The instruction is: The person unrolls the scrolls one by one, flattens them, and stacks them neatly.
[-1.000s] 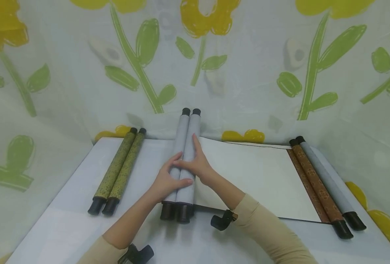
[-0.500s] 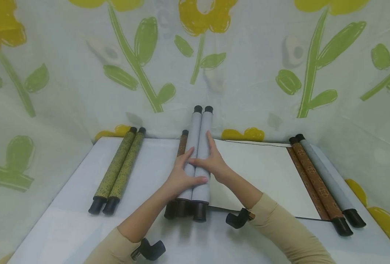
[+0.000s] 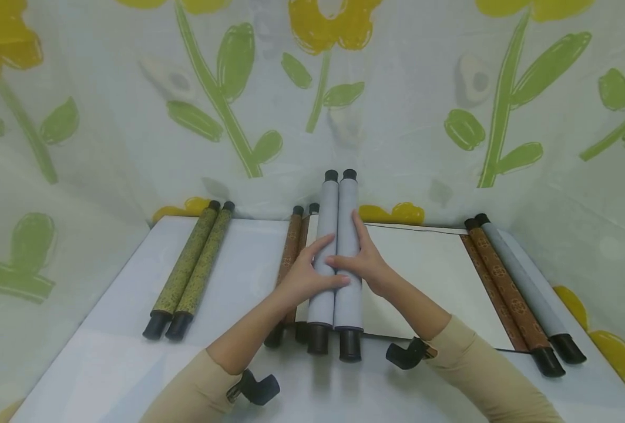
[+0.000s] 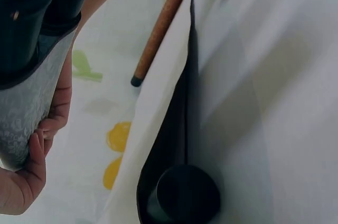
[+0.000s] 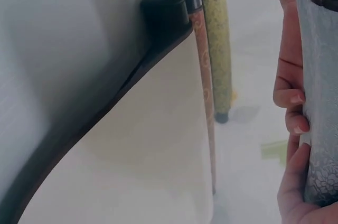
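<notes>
Both hands hold a pale grey-blue scroll [image 3: 348, 205], its two rolls side by side with black knobs at the ends. The left hand [image 3: 309, 276] grips it from the left, thumb across the front. From the right, the right hand [image 3: 370, 264] grips it with the thumb laid over the rolls. The wrist views show the fingers curled behind the scroll [image 5: 325, 86], which is raised off the table. Below it lies a partly unrolled scroll with cream paper [image 3: 423, 282] and brown patterned rolls, one roll [image 3: 291, 238] at its left and another [image 3: 505, 282] at its right.
A yellow-green patterned scroll [image 3: 185, 270] of two rolls lies on the white table [image 3: 106, 364] at the left. Beside the right brown roll lies a grey-blue roll [image 3: 524, 288]. A flower-print cloth [image 3: 407, 117] hangs behind the table.
Both hands have carried the grey-blue scroll to the right across the cream paper. The left brown roll and a dark-knobbed rod beside it now show from behind it.
</notes>
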Available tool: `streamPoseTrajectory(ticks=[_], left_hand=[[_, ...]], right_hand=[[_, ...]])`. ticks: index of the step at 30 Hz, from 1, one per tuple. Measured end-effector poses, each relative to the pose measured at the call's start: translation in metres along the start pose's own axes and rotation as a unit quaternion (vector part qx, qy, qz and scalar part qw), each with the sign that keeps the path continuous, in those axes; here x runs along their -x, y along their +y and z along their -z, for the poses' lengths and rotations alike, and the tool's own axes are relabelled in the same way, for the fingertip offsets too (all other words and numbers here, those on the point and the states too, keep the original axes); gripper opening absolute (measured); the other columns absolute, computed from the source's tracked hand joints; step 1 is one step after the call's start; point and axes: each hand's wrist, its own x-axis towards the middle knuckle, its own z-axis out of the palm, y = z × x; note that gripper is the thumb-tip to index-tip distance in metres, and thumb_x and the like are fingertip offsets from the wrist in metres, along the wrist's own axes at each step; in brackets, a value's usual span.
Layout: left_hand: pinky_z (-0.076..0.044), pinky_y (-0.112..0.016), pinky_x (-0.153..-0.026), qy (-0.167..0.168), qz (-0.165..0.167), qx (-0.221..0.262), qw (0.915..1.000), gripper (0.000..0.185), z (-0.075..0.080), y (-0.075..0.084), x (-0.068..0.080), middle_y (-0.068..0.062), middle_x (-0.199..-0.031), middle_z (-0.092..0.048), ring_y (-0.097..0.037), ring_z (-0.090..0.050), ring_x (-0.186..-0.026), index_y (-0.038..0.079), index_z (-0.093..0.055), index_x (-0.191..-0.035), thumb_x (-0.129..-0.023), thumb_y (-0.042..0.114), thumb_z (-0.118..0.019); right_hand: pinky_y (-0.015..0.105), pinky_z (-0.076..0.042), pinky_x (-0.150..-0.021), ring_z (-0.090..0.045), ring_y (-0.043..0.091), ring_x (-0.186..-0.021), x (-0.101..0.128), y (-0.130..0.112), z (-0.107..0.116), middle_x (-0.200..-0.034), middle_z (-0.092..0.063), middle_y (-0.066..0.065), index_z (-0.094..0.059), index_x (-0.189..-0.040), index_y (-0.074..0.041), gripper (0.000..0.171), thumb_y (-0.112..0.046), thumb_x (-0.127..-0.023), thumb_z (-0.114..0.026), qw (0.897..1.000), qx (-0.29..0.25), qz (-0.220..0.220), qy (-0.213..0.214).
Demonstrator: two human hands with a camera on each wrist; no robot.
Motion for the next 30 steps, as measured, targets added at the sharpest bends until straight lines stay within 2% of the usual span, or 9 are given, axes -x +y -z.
streamPoseTrajectory(ticks=[5, 10, 16, 20, 25, 30], left_hand=[[-0.047, -0.044, -0.089, -0.029, -0.011, 0.029, 0.9991, 0.086, -0.005, 0.003, -0.001, -0.009, -0.148, -0.028, -0.031, -0.044, -0.122, 0.040, -0.033, -0.144, -0.073, 0.035, -0.080], [-0.048, -0.041, -0.087, -0.037, -0.026, 0.043, 0.9981, 0.086, -0.009, 0.005, -0.001, -0.013, -0.144, -0.029, -0.031, -0.046, -0.117, 0.035, -0.033, -0.146, -0.074, 0.028, -0.080], [-0.046, -0.042, -0.089, -0.048, -0.023, 0.049, 0.9974, 0.086, -0.011, 0.005, 0.000, -0.012, -0.146, -0.028, -0.031, -0.045, -0.119, 0.036, -0.032, -0.145, -0.075, 0.026, -0.080], [-0.046, -0.042, -0.089, -0.051, -0.024, 0.063, 0.9964, 0.087, -0.013, 0.003, -0.001, -0.012, -0.146, -0.028, -0.031, -0.045, -0.119, 0.035, -0.033, -0.146, -0.074, 0.021, -0.080], [-0.045, -0.044, -0.089, -0.053, -0.028, 0.080, 0.9950, 0.086, -0.016, 0.002, -0.003, -0.011, -0.144, -0.030, -0.031, -0.044, -0.119, 0.030, -0.033, -0.146, -0.075, 0.014, -0.078], [-0.045, -0.047, -0.088, -0.047, -0.027, 0.066, 0.9964, 0.087, -0.018, 0.002, -0.004, -0.014, -0.141, -0.030, -0.032, -0.043, -0.118, 0.030, -0.033, -0.147, -0.074, 0.013, -0.077]], right_hand=[[0.051, -0.016, -0.113, -0.016, 0.032, -0.140, 0.005, 0.003, 0.010, -0.159, 0.007, 0.001, 0.005, -0.151, -0.037, 0.109, -0.009, -0.079, -0.072, 1.000, -0.013, -0.009, -0.001], [0.054, -0.021, -0.111, -0.017, 0.034, -0.137, 0.010, 0.003, 0.018, -0.158, 0.008, 0.004, 0.007, -0.150, -0.038, 0.108, -0.010, -0.080, -0.070, 1.000, -0.021, -0.017, -0.011], [0.054, -0.031, -0.105, -0.026, 0.039, -0.130, 0.014, 0.006, 0.025, -0.157, 0.007, 0.008, 0.010, -0.149, -0.041, 0.109, -0.007, -0.079, -0.067, 0.999, -0.026, -0.027, -0.029], [0.055, -0.030, -0.103, -0.024, 0.040, -0.129, 0.016, 0.008, 0.030, -0.156, 0.006, 0.012, 0.009, -0.149, -0.042, 0.109, -0.003, -0.077, -0.063, 0.998, -0.033, -0.033, -0.036], [0.057, -0.022, -0.106, -0.017, 0.039, -0.133, 0.019, 0.009, 0.038, -0.156, 0.008, 0.012, 0.004, -0.151, -0.036, 0.102, -0.002, -0.077, -0.056, 0.997, -0.045, -0.034, -0.056], [0.052, -0.028, -0.103, -0.023, 0.037, -0.131, 0.019, 0.011, 0.046, -0.156, -0.001, 0.013, -0.007, -0.153, -0.030, 0.094, 0.000, -0.076, -0.052, 0.996, -0.054, -0.037, -0.064]])
